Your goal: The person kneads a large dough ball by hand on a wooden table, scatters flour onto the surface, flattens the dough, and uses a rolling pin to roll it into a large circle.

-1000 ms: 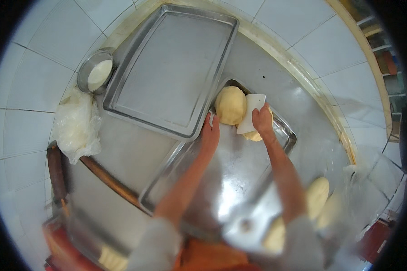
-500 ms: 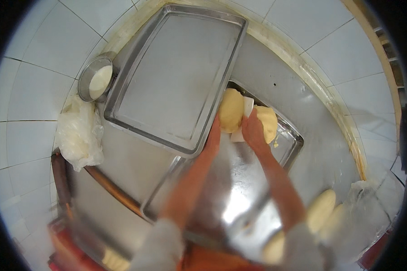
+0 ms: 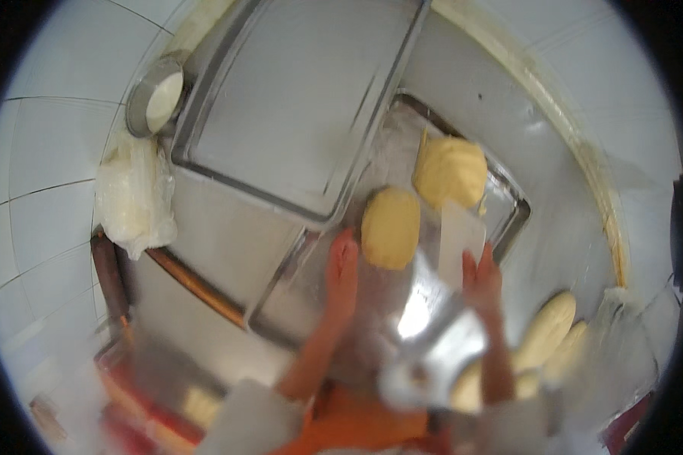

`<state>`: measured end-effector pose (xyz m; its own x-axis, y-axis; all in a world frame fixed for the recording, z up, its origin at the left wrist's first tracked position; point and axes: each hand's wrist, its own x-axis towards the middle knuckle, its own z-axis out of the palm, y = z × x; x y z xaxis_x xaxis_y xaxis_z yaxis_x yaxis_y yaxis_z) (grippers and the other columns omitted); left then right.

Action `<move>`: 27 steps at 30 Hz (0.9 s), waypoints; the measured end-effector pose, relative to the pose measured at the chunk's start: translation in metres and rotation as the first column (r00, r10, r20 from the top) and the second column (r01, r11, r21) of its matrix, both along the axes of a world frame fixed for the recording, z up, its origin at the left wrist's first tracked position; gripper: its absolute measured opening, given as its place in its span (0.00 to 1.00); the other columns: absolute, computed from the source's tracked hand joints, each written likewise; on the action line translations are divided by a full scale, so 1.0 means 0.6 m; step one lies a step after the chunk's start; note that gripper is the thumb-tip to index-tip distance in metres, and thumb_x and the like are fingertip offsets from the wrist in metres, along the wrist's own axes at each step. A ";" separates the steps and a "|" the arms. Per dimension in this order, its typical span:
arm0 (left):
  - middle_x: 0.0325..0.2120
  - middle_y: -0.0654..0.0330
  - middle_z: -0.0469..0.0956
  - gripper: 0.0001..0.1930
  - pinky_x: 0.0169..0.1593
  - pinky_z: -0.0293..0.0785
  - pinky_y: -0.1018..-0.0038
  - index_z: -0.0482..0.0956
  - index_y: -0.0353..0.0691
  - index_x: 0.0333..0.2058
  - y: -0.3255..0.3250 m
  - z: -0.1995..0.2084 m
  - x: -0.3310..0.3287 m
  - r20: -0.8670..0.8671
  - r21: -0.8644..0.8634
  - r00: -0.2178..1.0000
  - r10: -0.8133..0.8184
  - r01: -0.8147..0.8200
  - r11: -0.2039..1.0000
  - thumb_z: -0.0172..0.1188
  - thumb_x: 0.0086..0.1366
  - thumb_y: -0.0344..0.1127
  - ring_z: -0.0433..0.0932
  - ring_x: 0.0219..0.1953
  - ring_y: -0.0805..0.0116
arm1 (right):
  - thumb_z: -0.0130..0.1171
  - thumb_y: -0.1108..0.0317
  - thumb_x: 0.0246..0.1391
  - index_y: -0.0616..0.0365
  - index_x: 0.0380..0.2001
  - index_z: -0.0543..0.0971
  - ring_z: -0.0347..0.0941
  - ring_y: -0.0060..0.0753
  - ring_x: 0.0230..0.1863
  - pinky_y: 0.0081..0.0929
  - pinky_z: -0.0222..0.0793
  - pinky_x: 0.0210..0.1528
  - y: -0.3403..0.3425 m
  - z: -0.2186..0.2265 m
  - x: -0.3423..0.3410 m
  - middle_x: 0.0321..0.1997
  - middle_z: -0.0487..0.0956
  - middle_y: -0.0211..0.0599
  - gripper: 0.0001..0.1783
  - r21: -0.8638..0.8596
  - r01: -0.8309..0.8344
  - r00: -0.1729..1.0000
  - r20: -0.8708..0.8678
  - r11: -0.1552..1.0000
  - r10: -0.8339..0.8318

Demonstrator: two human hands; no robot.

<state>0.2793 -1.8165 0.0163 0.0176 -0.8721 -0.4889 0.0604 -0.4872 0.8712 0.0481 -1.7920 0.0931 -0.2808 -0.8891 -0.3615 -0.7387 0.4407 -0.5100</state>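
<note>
My right hand (image 3: 483,277) grips a white dough scraper (image 3: 461,236), a flat plastic rectangle, by its near right edge. Just beyond it, a rough yellow dough-like lump (image 3: 451,171) sits toward the far right of a metal tray (image 3: 292,303), close to the scraper's far end. A smoother oval yellow dough lump (image 3: 391,229) lies in the same tray, between my hands. My left hand (image 3: 343,265) is held on edge to the left of the oval lump, fingers stretched out, holding nothing. A thin gap seems to separate it from the lump.
A large metal tray (image 3: 296,91) overlaps the working tray's far left. Farther left stand a metal bowl (image 3: 155,98) with white contents, a plastic bag (image 3: 135,197) and a rolling pin (image 3: 193,284). Pale long dough pieces (image 3: 548,327) lie at the near right beside clear plastic.
The oval lump has come nearer, away from the rough lump. My left hand has let go of it, and both hands have drawn back toward me. The scraper stays in my right hand.
</note>
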 end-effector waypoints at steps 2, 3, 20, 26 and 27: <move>0.54 0.60 0.63 0.24 0.60 0.53 0.72 0.61 0.39 0.57 -0.003 0.031 -0.023 -0.029 0.075 1.000 0.002 0.000 0.997 0.42 0.68 0.47 0.61 0.57 0.66 | 0.41 0.66 0.59 0.66 0.46 0.64 0.74 0.52 0.26 0.41 0.70 0.26 -0.032 0.004 -0.019 0.24 0.75 0.52 0.16 -0.047 -0.142 0.988 -0.071 0.989 0.138; 0.54 0.60 0.63 0.25 0.60 0.53 0.72 0.61 0.38 0.57 -0.017 0.035 -0.035 -0.043 0.084 0.999 0.007 -0.004 0.996 0.42 0.68 0.47 0.60 0.57 0.66 | 0.42 0.67 0.58 0.66 0.45 0.65 0.74 0.51 0.27 0.40 0.70 0.27 -0.049 -0.011 -0.021 0.26 0.75 0.52 0.15 -0.089 -0.234 0.966 -0.131 0.968 0.221; 0.54 0.56 0.65 0.32 0.54 0.65 0.53 0.60 0.47 0.57 0.193 -0.035 0.154 -0.870 0.389 0.413 0.270 0.237 0.890 0.40 0.62 0.62 0.68 0.53 0.54 | 0.44 0.63 0.57 0.65 0.48 0.64 0.75 0.48 0.35 0.37 0.71 0.38 0.212 0.116 0.167 0.33 0.76 0.54 0.19 0.256 0.428 0.800 0.339 0.867 -0.495; 0.56 0.54 0.62 0.32 0.55 0.64 0.55 0.61 0.45 0.56 0.235 0.030 0.101 -0.867 0.344 0.482 0.129 0.390 0.854 0.39 0.62 0.62 0.66 0.54 0.54 | 0.47 0.65 0.56 0.65 0.49 0.62 0.76 0.42 0.35 0.34 0.72 0.36 0.487 -0.143 0.136 0.36 0.76 0.52 0.20 0.182 0.579 0.707 0.373 0.795 -0.601; 0.56 0.54 0.61 0.32 0.56 0.64 0.55 0.61 0.45 0.56 0.231 0.042 0.104 -0.861 0.314 0.503 0.074 0.411 0.856 0.39 0.62 0.63 0.66 0.54 0.54 | 0.49 0.65 0.55 0.64 0.49 0.61 0.76 0.42 0.35 0.34 0.73 0.35 0.474 -0.135 0.163 0.36 0.76 0.52 0.21 0.196 0.641 0.645 0.385 0.742 -0.660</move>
